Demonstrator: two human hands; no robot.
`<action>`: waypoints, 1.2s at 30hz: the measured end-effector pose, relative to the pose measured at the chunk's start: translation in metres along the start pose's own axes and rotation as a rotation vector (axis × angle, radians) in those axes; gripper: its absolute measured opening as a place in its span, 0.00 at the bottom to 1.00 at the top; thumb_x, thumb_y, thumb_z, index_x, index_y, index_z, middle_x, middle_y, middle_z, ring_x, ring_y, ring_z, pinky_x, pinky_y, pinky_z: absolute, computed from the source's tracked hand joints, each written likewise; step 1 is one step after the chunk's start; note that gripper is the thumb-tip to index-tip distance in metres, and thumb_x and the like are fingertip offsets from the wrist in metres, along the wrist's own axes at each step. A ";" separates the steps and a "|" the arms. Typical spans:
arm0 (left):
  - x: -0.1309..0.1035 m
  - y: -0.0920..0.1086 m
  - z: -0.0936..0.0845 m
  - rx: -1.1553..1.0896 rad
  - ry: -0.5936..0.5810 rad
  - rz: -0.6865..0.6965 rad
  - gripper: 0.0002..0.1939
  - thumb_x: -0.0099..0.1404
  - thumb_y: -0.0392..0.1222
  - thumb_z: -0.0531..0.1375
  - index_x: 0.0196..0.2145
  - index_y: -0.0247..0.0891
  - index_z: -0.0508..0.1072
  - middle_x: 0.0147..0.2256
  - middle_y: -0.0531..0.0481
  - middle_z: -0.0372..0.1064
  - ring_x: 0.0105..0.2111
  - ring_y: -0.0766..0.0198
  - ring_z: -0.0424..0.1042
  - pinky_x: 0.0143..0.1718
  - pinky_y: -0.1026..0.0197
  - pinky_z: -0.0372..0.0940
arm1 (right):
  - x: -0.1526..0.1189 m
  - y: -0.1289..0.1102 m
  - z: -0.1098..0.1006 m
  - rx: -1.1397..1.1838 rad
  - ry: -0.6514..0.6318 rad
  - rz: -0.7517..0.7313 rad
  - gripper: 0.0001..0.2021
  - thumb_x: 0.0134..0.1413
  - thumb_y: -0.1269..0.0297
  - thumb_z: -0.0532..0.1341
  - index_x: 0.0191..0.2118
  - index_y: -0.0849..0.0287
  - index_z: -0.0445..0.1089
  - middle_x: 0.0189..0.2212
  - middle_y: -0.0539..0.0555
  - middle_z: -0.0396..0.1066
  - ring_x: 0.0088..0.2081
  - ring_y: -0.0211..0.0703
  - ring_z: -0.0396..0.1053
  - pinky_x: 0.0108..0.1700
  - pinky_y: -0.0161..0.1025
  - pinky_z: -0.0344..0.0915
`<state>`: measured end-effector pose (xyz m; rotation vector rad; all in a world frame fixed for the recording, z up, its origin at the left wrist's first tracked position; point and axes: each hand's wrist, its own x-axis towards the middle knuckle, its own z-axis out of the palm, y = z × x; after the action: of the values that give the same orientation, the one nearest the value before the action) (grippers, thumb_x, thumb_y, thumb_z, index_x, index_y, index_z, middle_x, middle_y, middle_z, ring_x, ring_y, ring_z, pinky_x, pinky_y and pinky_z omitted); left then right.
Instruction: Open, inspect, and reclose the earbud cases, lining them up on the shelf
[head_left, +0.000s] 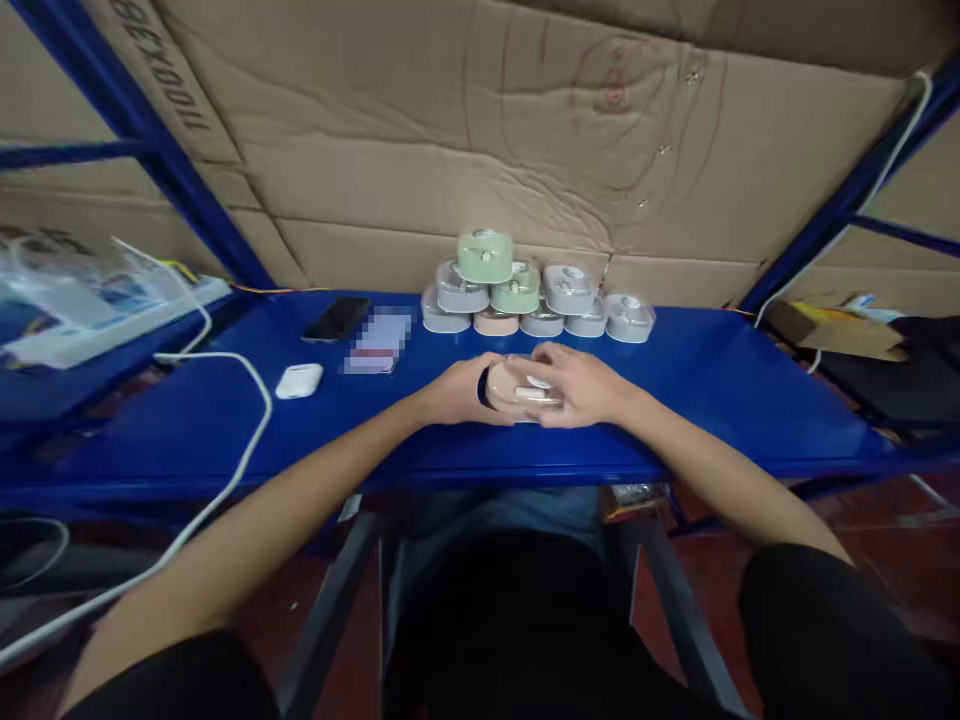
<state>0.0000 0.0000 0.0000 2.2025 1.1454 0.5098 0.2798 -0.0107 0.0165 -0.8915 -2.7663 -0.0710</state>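
- The white cable [225, 480] trails off the worktop [712, 400] at the left; snagged, it could drag the white earbud case [298, 380] along.
- The left hand [457, 392] and right hand [581, 385] both close their grip around a small round pinkish case [517, 388], clear-lidded, at the worktop's front middle.
- A backward nudge might topple the stacked cases [525, 290] just behind.

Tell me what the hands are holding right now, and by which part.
Both hands hold one small clear case over the blue shelf: left hand on its left end, right hand with fingers over its top and right end.
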 end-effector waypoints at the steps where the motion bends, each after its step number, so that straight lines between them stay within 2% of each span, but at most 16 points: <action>1: 0.000 -0.001 0.000 0.003 0.003 0.005 0.56 0.49 0.65 0.79 0.68 0.37 0.70 0.63 0.36 0.79 0.64 0.34 0.78 0.63 0.41 0.71 | 0.000 0.001 0.002 -0.004 0.007 -0.007 0.46 0.64 0.44 0.69 0.81 0.59 0.64 0.59 0.71 0.72 0.54 0.68 0.75 0.54 0.60 0.77; 5: 0.000 -0.004 0.001 0.010 0.016 0.030 0.53 0.49 0.63 0.80 0.67 0.39 0.71 0.63 0.38 0.79 0.63 0.35 0.79 0.64 0.41 0.71 | 0.000 0.005 0.008 0.034 0.036 -0.015 0.47 0.61 0.45 0.71 0.81 0.57 0.65 0.61 0.70 0.70 0.57 0.68 0.74 0.55 0.60 0.77; 10: 0.001 -0.009 0.001 -0.012 0.029 0.055 0.51 0.51 0.62 0.81 0.67 0.42 0.71 0.62 0.39 0.80 0.62 0.36 0.80 0.63 0.41 0.72 | -0.003 0.008 0.015 0.154 0.077 -0.001 0.44 0.65 0.44 0.68 0.82 0.54 0.63 0.61 0.67 0.69 0.56 0.65 0.74 0.58 0.61 0.78; 17: 0.000 -0.009 0.002 0.011 0.049 0.048 0.52 0.49 0.63 0.81 0.66 0.40 0.72 0.62 0.35 0.78 0.63 0.33 0.77 0.64 0.39 0.71 | -0.004 0.005 0.021 0.158 0.086 0.039 0.45 0.66 0.40 0.68 0.83 0.50 0.62 0.61 0.66 0.70 0.59 0.68 0.73 0.60 0.65 0.77; 20: -0.002 -0.012 0.003 0.007 0.043 0.078 0.52 0.51 0.63 0.80 0.67 0.41 0.71 0.65 0.36 0.76 0.66 0.33 0.76 0.67 0.37 0.70 | -0.006 0.006 0.018 0.181 0.069 0.028 0.46 0.67 0.40 0.68 0.83 0.54 0.61 0.59 0.67 0.72 0.61 0.69 0.73 0.64 0.66 0.75; 23: -0.004 -0.013 0.003 0.040 0.030 0.068 0.53 0.54 0.66 0.78 0.70 0.42 0.69 0.72 0.34 0.70 0.72 0.32 0.69 0.73 0.35 0.65 | -0.028 0.007 0.010 0.174 0.070 0.069 0.44 0.68 0.39 0.67 0.82 0.53 0.62 0.60 0.67 0.73 0.62 0.69 0.73 0.65 0.67 0.74; 25: -0.005 -0.013 0.002 0.070 0.001 0.029 0.55 0.56 0.69 0.76 0.73 0.42 0.66 0.75 0.33 0.66 0.75 0.32 0.66 0.76 0.35 0.63 | -0.060 0.012 0.002 0.139 0.103 0.166 0.42 0.70 0.36 0.65 0.81 0.49 0.65 0.62 0.67 0.73 0.62 0.70 0.74 0.64 0.67 0.75; 27: -0.006 -0.011 0.000 0.090 -0.030 0.001 0.56 0.59 0.72 0.73 0.75 0.41 0.64 0.76 0.32 0.63 0.76 0.33 0.65 0.76 0.36 0.62 | -0.103 0.023 -0.008 0.107 0.111 0.300 0.41 0.70 0.35 0.63 0.81 0.48 0.65 0.60 0.67 0.75 0.58 0.70 0.77 0.61 0.67 0.77; 31: -0.007 -0.008 -0.001 0.100 -0.041 0.013 0.55 0.61 0.73 0.71 0.75 0.41 0.64 0.77 0.33 0.62 0.77 0.33 0.64 0.78 0.37 0.62 | -0.183 0.074 -0.026 -0.033 0.193 0.746 0.42 0.67 0.31 0.62 0.77 0.50 0.70 0.53 0.66 0.78 0.53 0.72 0.80 0.59 0.68 0.77; 33: -0.008 -0.007 -0.001 0.103 -0.037 0.021 0.53 0.62 0.72 0.70 0.74 0.41 0.65 0.77 0.33 0.62 0.77 0.33 0.64 0.78 0.36 0.61 | -0.202 0.109 -0.034 -0.084 0.241 0.969 0.40 0.66 0.32 0.63 0.74 0.51 0.75 0.53 0.71 0.80 0.56 0.76 0.78 0.60 0.65 0.74; 35: -0.008 -0.006 -0.001 0.109 -0.039 0.026 0.53 0.63 0.72 0.69 0.75 0.40 0.64 0.77 0.33 0.61 0.77 0.34 0.63 0.79 0.36 0.60 | -0.201 0.145 -0.039 -0.090 0.290 1.135 0.36 0.70 0.37 0.61 0.71 0.57 0.76 0.55 0.77 0.79 0.62 0.79 0.76 0.64 0.66 0.68; 36: -0.008 -0.006 -0.001 0.114 -0.041 0.028 0.53 0.63 0.72 0.68 0.75 0.39 0.64 0.77 0.33 0.61 0.77 0.35 0.63 0.79 0.37 0.59 | -0.195 0.162 -0.040 -0.069 0.321 1.216 0.34 0.75 0.42 0.56 0.71 0.60 0.76 0.57 0.79 0.78 0.64 0.78 0.75 0.66 0.67 0.66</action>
<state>-0.0084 -0.0038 -0.0033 2.3182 1.1490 0.4181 0.5357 0.0056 0.0054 -2.1439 -1.5663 -0.0801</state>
